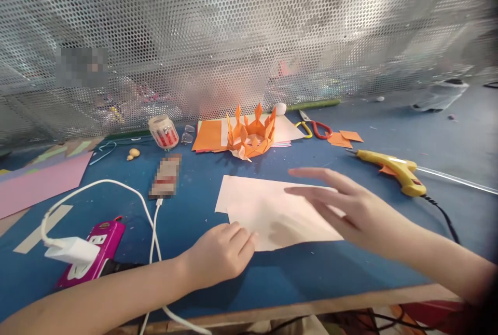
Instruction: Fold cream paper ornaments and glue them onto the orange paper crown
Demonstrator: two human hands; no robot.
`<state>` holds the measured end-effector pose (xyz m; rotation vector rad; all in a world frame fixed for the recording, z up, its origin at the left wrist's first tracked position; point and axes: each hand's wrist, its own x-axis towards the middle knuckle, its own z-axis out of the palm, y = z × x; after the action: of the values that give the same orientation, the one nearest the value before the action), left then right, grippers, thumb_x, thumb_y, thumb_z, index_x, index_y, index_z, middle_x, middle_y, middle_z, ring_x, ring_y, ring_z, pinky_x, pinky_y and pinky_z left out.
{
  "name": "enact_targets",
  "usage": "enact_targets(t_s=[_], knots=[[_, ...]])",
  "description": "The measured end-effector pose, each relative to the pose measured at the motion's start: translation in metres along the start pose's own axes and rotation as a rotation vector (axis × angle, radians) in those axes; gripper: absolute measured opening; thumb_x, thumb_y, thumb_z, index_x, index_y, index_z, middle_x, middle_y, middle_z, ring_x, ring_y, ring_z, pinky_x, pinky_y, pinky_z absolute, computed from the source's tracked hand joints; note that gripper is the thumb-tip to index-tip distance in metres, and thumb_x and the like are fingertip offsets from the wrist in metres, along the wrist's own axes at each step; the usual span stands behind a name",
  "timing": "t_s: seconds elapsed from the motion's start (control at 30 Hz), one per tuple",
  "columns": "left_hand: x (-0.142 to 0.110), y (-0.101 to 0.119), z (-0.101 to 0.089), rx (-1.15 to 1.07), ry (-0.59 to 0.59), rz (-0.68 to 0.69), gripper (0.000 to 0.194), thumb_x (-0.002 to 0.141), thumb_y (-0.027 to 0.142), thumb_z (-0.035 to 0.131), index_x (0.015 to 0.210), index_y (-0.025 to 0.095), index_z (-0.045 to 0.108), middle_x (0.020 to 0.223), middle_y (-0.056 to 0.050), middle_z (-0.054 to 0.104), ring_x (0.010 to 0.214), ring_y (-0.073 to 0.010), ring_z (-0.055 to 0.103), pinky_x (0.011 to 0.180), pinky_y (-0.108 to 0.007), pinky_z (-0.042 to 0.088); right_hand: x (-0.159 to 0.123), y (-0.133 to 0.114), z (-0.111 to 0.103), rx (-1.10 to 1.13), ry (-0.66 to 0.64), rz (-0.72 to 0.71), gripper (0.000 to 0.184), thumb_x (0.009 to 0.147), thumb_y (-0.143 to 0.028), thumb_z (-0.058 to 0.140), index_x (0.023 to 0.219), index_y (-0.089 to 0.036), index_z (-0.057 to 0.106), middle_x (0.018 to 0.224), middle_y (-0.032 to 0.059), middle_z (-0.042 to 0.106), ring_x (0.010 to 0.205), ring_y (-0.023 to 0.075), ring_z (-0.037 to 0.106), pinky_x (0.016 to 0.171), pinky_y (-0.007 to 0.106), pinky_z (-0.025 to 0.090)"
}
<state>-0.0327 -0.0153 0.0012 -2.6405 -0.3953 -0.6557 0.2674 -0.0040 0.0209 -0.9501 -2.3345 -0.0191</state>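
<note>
Closest by, the left forearm (132, 291) ran low, the left hand (222, 252) curled at the near-left corner of the pale paper (268, 203), pinching or pressing, I couldn't tell! Over the paper's right side, the right hand (352, 206) hung spread wide; an orange crown (260, 144) stood beyond.

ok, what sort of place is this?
Looks like a craft workspace, though whether it's a home, classroom or workshop I can't tell. What shows it: a folded orange paper crown, scissors and a yellow glue gun on a blue table.
</note>
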Motion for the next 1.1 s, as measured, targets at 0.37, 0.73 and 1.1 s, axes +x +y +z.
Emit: enact_targets(t_s=[0.37, 0.73, 1.1], knots=[[-0.005, 0.003, -0.009, -0.263, 0.042, -0.265, 0.027, 0.106, 0.005, 0.035, 0.105, 0.014, 0.06, 0.082, -0.004, 0.071, 0.071, -0.0146, 0.068, 0.071, -0.026, 0.061, 0.016, -0.03, 0.052, 0.155, -0.37, -0.168, 0.026, 0.105, -0.02, 0.042, 0.095, -0.021, 0.066, 0.084, 0.0047, 0.068, 0.073, 0.0176, 0.062, 0.064, 0.03, 0.046], [-0.018, 0.015, 0.008, -0.184, -0.115, -0.275, 0.033, 0.11, 0.014, 0.038, 0.128, 0.014, 0.066, 0.124, -0.005, 0.077, 0.118, -0.0169, 0.07, 0.106, -0.023, 0.054, 0.019, -0.031, 0.053, 0.49, -0.397, 0.386, 0.035, 0.104, -0.04, 0.052, 0.076, -0.022, 0.063, 0.071, 0.0022, 0.066, 0.062, 0.0148, 0.06, 0.057, 0.023, 0.05], [-0.024, 0.01, 0.01, -0.058, -0.243, -0.221, 0.051, 0.11, 0.011, 0.027, 0.153, 0.021, 0.052, 0.152, -0.002, 0.063, 0.142, -0.0175, 0.057, 0.115, -0.031, 0.049, 0.008, -0.022, 0.07, 0.342, -0.202, 0.354, 0.05, 0.106, -0.049, 0.047, 0.063, -0.024, 0.055, 0.057, -0.0005, 0.06, 0.043, 0.0114, 0.051, 0.038, 0.021, 0.044]])
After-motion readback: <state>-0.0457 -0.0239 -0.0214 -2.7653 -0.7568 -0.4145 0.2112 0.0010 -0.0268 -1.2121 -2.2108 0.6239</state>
